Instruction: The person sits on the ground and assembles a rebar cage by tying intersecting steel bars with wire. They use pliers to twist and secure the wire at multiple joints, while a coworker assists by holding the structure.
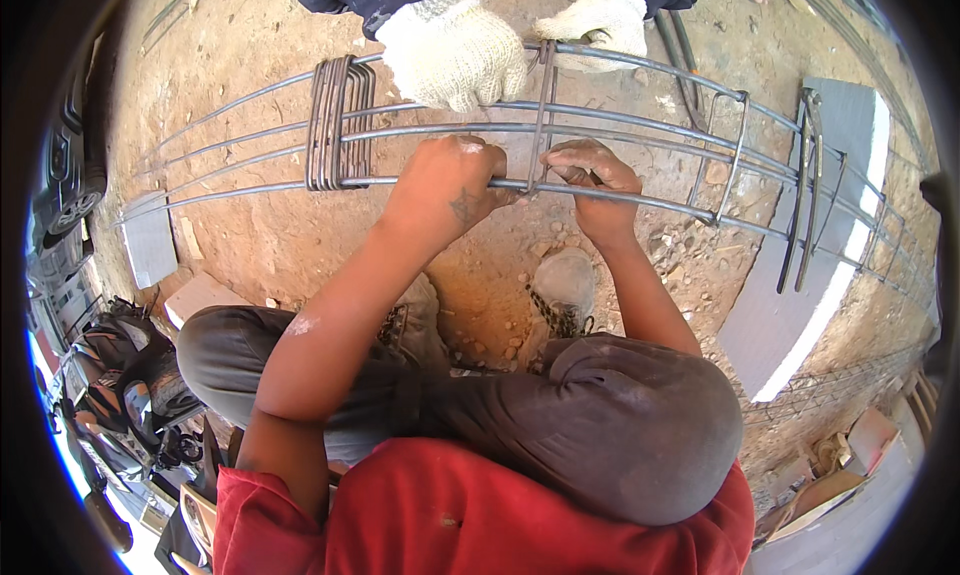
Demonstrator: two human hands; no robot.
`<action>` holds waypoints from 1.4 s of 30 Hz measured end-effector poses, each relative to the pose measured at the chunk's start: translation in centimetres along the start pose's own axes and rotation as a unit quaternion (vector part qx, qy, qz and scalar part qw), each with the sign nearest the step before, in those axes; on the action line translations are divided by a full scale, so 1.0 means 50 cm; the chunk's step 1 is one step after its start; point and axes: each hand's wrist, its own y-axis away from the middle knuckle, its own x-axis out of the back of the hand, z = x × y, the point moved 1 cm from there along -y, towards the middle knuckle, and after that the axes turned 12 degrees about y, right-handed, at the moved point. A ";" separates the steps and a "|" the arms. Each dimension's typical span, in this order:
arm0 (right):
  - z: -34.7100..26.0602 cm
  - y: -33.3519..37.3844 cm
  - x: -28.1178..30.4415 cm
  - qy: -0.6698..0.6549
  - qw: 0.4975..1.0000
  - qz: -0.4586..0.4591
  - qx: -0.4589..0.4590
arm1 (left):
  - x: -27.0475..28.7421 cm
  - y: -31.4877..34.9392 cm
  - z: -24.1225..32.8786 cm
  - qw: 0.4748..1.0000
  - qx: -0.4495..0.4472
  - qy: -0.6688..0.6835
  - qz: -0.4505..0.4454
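Several long steel rebar rods [420, 130] run left to right in front of me, joined by square stirrups into a cage. My left hand [452, 178] is closed around the nearest rod, just left of an upright stirrup [541, 120]. To the right of that stirrup my right hand [598, 180] has its fingers bent together at the same rod. Something small and dark shows between them, too hidden to name. A bundle of stirrups [340, 123] hangs on the rods to the left. Opposite me, a co-worker's gloved hands [455, 57] are at the far rod beside the same stirrup.
A grey board with a white edge [800, 265] lies under the cage at the right, with more stirrups [805, 190] above it. A smaller grey block [150, 240] sits under the left end. Stony dirt ground [480, 305] lies between my feet. Motorbikes [130, 375] stand at the left.
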 end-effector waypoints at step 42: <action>0.000 0.010 -0.005 -0.060 0.974 -0.065 -0.209 | -0.066 0.049 0.033 0.940 0.100 0.249 0.212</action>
